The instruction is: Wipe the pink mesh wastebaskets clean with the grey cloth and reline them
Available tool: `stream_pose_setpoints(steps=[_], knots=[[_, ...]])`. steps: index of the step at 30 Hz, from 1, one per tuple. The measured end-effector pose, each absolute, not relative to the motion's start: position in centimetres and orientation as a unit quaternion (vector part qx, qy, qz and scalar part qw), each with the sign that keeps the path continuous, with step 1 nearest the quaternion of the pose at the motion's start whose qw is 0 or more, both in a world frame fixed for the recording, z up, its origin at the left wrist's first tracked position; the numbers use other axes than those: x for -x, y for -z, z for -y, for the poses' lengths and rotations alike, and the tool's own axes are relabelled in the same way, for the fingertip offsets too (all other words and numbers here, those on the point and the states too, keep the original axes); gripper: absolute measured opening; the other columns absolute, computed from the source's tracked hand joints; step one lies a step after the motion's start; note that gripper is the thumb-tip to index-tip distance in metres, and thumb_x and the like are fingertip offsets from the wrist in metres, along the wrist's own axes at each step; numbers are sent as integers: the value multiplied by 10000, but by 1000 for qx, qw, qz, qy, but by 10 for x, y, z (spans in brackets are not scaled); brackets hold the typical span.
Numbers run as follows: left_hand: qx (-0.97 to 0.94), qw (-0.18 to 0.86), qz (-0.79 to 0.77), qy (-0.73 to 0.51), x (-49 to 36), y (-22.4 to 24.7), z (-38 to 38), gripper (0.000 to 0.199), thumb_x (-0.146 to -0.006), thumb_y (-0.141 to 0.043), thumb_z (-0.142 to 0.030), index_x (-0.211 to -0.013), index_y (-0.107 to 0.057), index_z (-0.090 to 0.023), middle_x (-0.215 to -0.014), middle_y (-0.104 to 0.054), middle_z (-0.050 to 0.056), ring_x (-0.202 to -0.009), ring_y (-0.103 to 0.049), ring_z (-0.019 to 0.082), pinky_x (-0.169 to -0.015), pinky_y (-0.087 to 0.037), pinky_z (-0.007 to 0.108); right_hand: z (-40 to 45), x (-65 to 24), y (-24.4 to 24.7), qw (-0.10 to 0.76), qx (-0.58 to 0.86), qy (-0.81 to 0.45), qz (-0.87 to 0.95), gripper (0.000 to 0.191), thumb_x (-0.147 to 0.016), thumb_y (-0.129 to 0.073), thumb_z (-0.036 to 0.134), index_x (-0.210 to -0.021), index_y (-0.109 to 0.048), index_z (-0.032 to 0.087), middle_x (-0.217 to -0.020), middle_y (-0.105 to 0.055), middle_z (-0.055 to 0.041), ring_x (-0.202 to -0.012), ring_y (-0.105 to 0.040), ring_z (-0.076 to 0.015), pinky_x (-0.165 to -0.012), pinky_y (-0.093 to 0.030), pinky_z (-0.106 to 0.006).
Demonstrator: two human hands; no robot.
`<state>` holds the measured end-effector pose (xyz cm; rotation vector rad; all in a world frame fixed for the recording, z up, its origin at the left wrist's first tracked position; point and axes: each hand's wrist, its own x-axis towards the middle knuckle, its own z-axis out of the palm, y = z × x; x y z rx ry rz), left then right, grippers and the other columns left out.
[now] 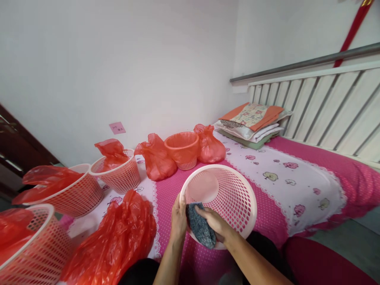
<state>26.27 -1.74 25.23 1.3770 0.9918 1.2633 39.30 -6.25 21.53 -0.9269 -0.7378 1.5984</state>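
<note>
A pale pink perforated plastic basket (235, 194) is tilted in front of me, its mouth turned towards me. My left hand (178, 217) grips the left side of its rim. In my right hand (216, 222) is a dark grey-blue cloth (198, 226), pressed against the near left rim; the fingers behind the cloth are partly hidden. A crumpled heap of red plastic bags (118, 241) lies to the left of my hands.
Several similar baskets (118, 174) with red bags stand on the left. By the wall, a basket (181, 148) lined in red sits between two red bags (160, 160). Folded bedding (252, 118) lies on the pink bedspread (297, 174), beside a white slatted headboard (323, 107).
</note>
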Motion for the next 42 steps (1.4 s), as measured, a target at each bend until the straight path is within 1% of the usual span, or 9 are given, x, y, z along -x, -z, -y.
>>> stream_pose_setpoints(steps=[6,14,18,22,24,26,29,34,42], knots=[[-567,509,-395,-513,-264,-251,17,656,-954,-550,-681,-1388,-673,-204,-1335,-758,112,-1253,-682,304,-1097,-501,425,61,-381,-216,560,284,-763,154,334,-896,-771,444,-1029,-733,139,-899,-812,-120,-905,-790,-280,-918,-600,-438],[-537,528,-405,-518,-252,-246,5,663,-931,-577,-704,-1366,-695,-217,-1413,-717,122,-1367,-619,332,-1206,-425,486,62,-418,-248,575,251,-761,162,449,-948,-657,557,-1130,-732,154,-1003,-810,-130,-1063,-758,-306,-991,-574,-480],[-502,550,-405,-531,-242,-239,-7,653,-939,-592,-682,-1419,-659,-245,-1547,-609,122,-1475,-519,324,-1260,-359,510,77,-462,-290,658,445,-506,335,451,-913,-683,615,-1077,-744,199,-950,-800,-80,-1001,-745,-294,-905,-583,-412],[-477,567,-425,-519,-235,-241,-14,636,-934,-629,-644,-1419,-652,-233,-1547,-604,148,-1470,-522,344,-1222,-407,567,88,-494,-306,608,603,-170,488,423,-942,-594,611,-909,-711,206,-835,-736,-61,-834,-689,-271,-812,-559,-395],[-481,566,-427,-515,-233,-246,-15,619,-928,-641,-636,-1388,-675,-222,-1519,-629,155,-1452,-544,344,-1219,-413,569,88,-503,-298,591,618,-42,516,398,-946,-571,583,-913,-700,208,-914,-718,-91,-895,-674,-282,-883,-549,-433],[-491,563,-422,-513,-232,-251,-16,617,-919,-646,-646,-1363,-694,-220,-1501,-645,151,-1440,-558,340,-1230,-401,565,84,-509,-285,585,614,37,529,388,-938,-572,567,-973,-709,206,-1132,-706,-148,-1107,-650,-324,-1036,-497,-491],[-498,558,-422,-513,-231,-255,-18,647,-884,-670,-676,-1313,-726,-195,-1455,-677,169,-1408,-590,351,-1237,-392,563,79,-515,-268,570,632,1,526,417,-938,-552,570,-1071,-705,206,-1321,-663,-171,-1279,-599,-343,-1118,-447,-508],[-495,596,-377,-508,-231,-254,-21,700,-792,-791,-649,-1324,-718,-200,-1449,-684,167,-1401,-595,360,-1242,-387,549,77,-519,-264,534,694,-115,469,431,-925,-494,602,-1032,-662,220,-993,-744,-109,-949,-706,-296,-894,-536,-435],[-476,613,-391,-495,-245,-240,-9,626,-725,-899,-468,-1249,-750,-158,-1340,-749,178,-1367,-619,384,-1190,-447,562,74,-526,-258,548,723,-107,406,476,-872,-475,658,-935,-654,221,-986,-745,-142,-987,-698,-328,-927,-512,-454]])
